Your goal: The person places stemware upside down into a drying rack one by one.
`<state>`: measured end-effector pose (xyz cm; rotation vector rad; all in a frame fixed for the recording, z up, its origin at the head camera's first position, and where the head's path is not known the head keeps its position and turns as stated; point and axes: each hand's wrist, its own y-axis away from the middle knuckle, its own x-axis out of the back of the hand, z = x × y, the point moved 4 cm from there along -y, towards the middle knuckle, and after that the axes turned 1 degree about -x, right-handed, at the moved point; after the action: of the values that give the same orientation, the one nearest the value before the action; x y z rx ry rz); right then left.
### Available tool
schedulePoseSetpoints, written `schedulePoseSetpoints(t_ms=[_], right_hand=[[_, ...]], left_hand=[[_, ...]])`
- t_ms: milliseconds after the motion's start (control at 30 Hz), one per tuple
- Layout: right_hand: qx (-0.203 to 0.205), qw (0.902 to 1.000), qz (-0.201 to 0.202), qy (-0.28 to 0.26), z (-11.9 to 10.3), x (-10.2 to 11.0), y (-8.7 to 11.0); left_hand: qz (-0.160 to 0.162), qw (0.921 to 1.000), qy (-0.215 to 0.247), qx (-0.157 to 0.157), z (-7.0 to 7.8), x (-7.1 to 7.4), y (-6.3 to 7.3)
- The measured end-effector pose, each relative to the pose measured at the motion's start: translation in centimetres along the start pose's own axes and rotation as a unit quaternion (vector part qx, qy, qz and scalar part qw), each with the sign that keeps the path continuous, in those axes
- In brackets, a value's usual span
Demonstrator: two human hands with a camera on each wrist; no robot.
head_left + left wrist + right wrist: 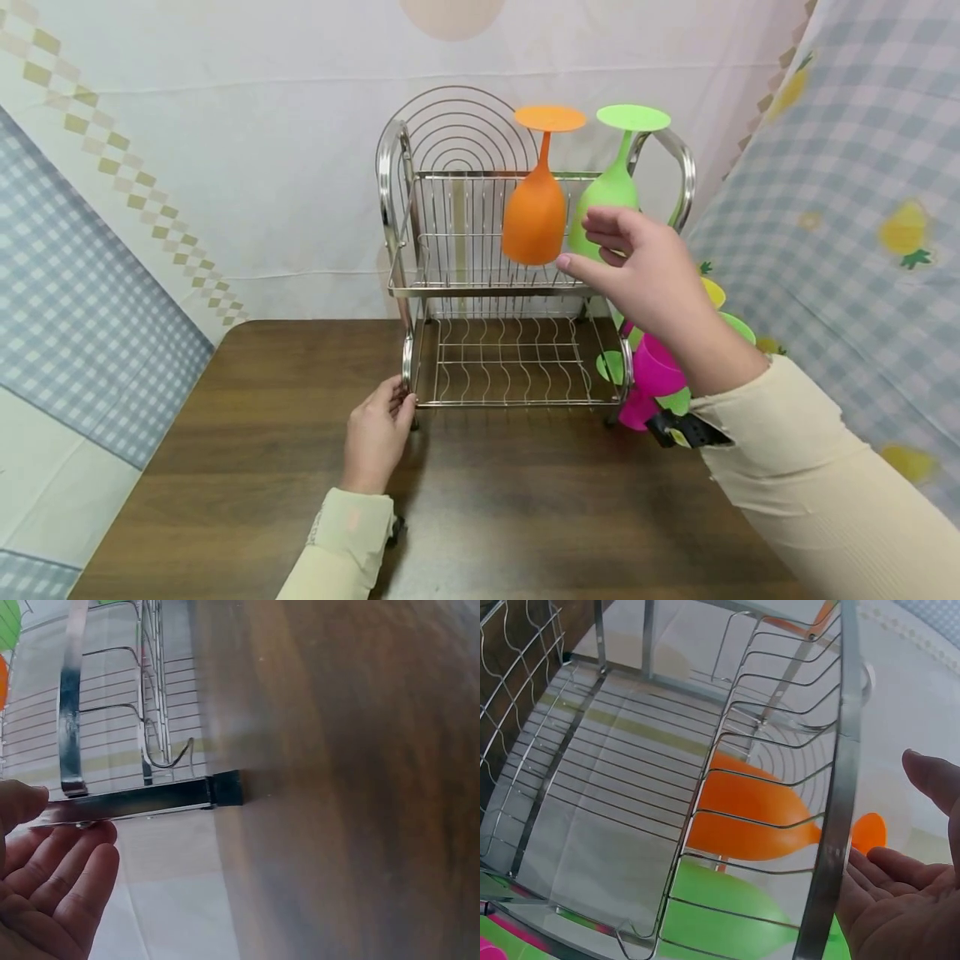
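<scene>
Orange goblet (534, 221) and green goblet (613, 185) stand inverted on the upper tier (465, 292) of the metal dish rack (517, 405). Our left hand (378, 437) grips its side post (142, 803); our right hand (647, 267), fingers parted, holds nothing. We judge racking underway, probably calling next for the magenta cup (657, 368).

the dish rack (480, 292) suggests a kitchen-like setting.
</scene>
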<state>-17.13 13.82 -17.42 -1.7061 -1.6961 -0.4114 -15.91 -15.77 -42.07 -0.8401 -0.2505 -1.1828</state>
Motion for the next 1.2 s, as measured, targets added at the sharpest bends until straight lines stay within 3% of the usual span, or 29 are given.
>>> schedulePoseSetpoints(t_ms=[233, 700, 1000, 1200], right_hand=[[-0.002, 0.9987, 0.016, -0.048, 0.7, 0.6, 2.6], [0.041, 0.9915, 0.069, -0.102, 3.1, 0.8, 6.9], [0.044, 0.9867, 0.109, -0.112, 6.1, 0.7, 9.2], [-0.003, 0.9865, 0.109, -0.123, 10.1, 0.4, 10.0]], left_hand=[[-0.031, 0.9993, 0.007, 0.020, 0.5, 0.7, 0.5], [-0.031, 0.9986, 0.037, 0.020, 0.9, 1.3, 1.9], [-0.053, 0.9920, 0.103, 0.049, 0.9, 1.4, 2.6], [-0.059, 0.9905, 0.113, 0.050, 1.1, 1.7, 3.2]])
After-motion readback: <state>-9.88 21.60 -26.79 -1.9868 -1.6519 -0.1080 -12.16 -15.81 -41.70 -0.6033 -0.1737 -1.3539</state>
